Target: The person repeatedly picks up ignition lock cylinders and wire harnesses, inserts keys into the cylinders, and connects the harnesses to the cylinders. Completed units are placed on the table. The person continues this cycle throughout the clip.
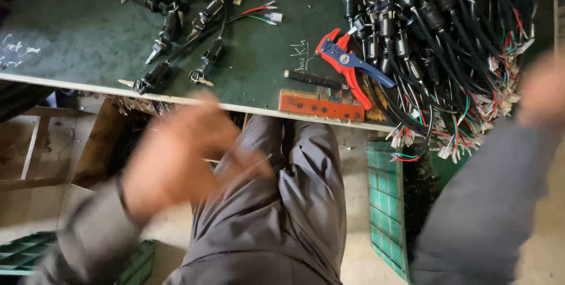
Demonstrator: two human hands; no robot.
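My left hand (176, 155) is heavily blurred, below the near edge of the green worktable (70, 44) and above my lap in grey trousers. Its fingers look loosely curled and I cannot make out anything in it. My right hand (544, 91) is a blur at the right edge of the view, next to a large pile of black wired ignition switches (435, 38). Whether it holds anything cannot be seen. A red-and-blue wire stripper (347, 64) lies on the table between the hands.
More black key switches with wires (176, 26) are scattered at the table's back left. A red-brown wooden jig block (321, 105) sits at the table edge. Green plastic crates stand on the floor at the right (388, 202) and lower left (23, 252).
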